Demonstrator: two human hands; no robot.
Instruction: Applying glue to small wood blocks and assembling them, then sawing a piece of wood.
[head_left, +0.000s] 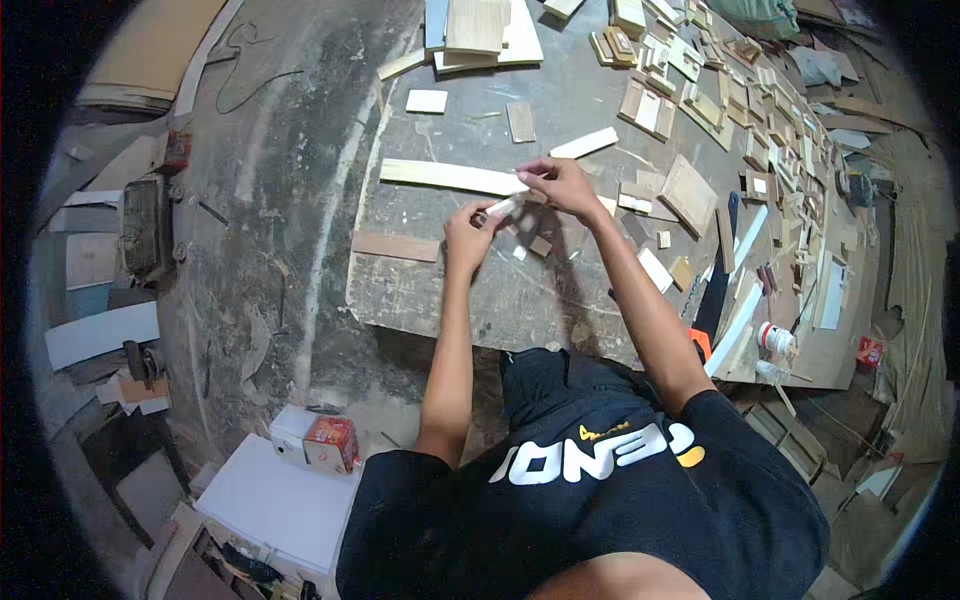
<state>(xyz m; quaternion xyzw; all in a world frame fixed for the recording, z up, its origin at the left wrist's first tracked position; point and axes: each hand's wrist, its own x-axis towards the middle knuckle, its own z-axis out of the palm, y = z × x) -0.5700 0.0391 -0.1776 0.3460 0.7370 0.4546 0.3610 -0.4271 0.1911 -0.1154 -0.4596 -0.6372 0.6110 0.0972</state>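
My left hand [468, 238] is closed on a small pale wood piece [507, 206], pinched between thumb and fingers over the worktable [440, 306]. Just to its right, my right hand [562, 187] has its fingertips pressed together at the far side of that piece; what they hold is too small to make out. A long pale wood strip [448, 177] lies beyond my left hand, its right end by my right fingertips. Left of my left wrist lies a brown wood strip [396, 246]. Small offcuts, including a brown block [540, 246], lie between my forearms.
Many small wood assemblies [690, 62] cover the table's far right. A dark-bladed handsaw [714, 300] with an orange handle lies right of my right forearm, near a white glue bottle [774, 338]. Boards [476, 26] are stacked at the far edge. A white-topped box [265, 500] stands lower left.
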